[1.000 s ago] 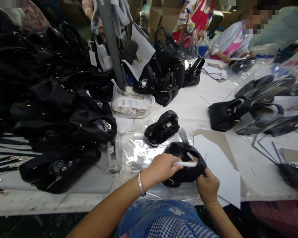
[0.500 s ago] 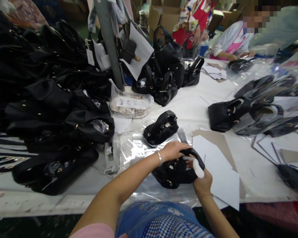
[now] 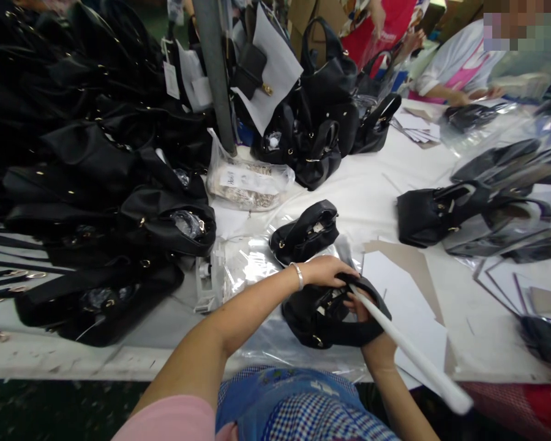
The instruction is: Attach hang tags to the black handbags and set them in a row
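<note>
A small black handbag [image 3: 303, 321] with a gold ring lies in front of me, its top open toward me. My left hand [image 3: 328, 271] is closed on the far part of its handle. My right hand [image 3: 379, 346] is partly hidden by the near part of the handle, with its curled fingers showing inside the loop. A long white strip [image 3: 408, 343] runs from beside the fingertips of both hands across the handle, down to the right. Its upper end is partly covered. Just beyond is a second small black handbag [image 3: 305, 236], upright on clear plastic.
Black bags [image 3: 92, 165] are heaped at left. A metal post [image 3: 215, 79] rises behind a clear bag of contents [image 3: 248, 184]. White and brown sheets [image 3: 406, 288] lie right of my hands. Wrapped bags [image 3: 500, 208] stand farther right. Other people work across the table.
The white strip, curled short near the handle before, now extends long down to the right. Both hands stay at the handbag. The view has shifted slightly.
</note>
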`<state>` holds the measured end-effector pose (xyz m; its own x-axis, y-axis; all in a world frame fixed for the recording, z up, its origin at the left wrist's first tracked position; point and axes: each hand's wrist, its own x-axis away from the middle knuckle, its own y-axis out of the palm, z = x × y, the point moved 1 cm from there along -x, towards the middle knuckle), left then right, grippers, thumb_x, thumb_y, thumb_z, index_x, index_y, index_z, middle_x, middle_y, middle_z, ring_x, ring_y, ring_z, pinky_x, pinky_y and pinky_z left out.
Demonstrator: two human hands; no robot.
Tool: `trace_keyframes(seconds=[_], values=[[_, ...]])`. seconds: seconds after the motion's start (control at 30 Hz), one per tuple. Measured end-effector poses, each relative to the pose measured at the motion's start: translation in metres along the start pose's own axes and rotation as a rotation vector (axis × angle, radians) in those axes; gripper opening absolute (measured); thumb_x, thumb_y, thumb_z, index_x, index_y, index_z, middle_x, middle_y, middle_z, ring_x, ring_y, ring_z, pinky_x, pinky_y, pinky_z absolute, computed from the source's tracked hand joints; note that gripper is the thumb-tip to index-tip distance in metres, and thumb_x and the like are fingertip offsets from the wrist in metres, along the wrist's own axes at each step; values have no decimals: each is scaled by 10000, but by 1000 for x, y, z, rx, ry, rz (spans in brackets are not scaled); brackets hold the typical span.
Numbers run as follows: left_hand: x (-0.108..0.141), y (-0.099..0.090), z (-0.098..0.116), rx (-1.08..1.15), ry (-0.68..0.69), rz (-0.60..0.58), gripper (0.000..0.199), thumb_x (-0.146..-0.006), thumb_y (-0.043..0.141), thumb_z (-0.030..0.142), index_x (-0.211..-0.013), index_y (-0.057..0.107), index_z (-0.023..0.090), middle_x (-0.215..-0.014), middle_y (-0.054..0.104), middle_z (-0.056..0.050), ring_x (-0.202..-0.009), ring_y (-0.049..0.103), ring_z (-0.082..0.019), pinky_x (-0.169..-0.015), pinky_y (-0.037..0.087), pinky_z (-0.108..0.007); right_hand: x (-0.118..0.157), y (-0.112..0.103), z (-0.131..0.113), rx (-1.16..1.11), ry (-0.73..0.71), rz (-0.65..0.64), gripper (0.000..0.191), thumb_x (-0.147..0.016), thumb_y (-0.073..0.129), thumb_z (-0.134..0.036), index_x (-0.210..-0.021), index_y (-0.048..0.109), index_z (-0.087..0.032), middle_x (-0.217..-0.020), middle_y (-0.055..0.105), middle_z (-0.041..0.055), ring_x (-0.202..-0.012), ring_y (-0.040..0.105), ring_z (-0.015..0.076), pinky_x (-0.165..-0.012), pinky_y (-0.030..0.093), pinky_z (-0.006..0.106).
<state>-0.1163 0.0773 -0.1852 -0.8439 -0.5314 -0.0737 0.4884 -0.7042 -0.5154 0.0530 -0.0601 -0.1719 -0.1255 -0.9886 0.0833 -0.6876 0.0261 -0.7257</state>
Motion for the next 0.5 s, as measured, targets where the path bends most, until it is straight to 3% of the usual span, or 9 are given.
trace_keyframes(seconds=[0.13, 0.3, 0.4, 0.5], values=[[4, 5, 10, -26, 15, 25, 616, -789, 605, 137, -1373, 471, 275, -1363, 562, -51, -1180, 542, -230, -991, 399, -332, -13, 8, -9, 52, 91, 85, 424, -906, 446, -514, -1073, 690, -210, -808, 749, 65, -788, 707, 262, -784, 536, 384], [0, 6, 18, -52, -54, 34, 596, -809, 555, 132, -1369, 468, 317, -1433, 493, 8, -1173, 525, -222, -1009, 378, -321, -27, 11, -10, 114, 70, 68, 439, -891, 446, -546, -833, 707, -198, -728, 729, 75, -642, 674, 236, -658, 516, 341], [-3, 9, 20, -56, -70, 43, 543, -820, 517, 131, -1330, 507, 319, -1363, 559, 30, -1144, 537, -208, -986, 394, -298, -21, 7, -9, 104, 119, 17, 428, -881, 454, -551, -884, 710, -208, -728, 729, 59, -609, 667, 231, -618, 514, 333], [-5, 17, 24, -111, -109, 124, 484, -845, 474, 129, -1288, 544, 310, -1321, 590, 32, -1092, 551, -207, -946, 426, -302, -1, -3, -10, 70, 125, 18, 395, -846, 508, -537, -949, 720, -220, -834, 747, 69, -751, 693, 272, -661, 529, 340]])
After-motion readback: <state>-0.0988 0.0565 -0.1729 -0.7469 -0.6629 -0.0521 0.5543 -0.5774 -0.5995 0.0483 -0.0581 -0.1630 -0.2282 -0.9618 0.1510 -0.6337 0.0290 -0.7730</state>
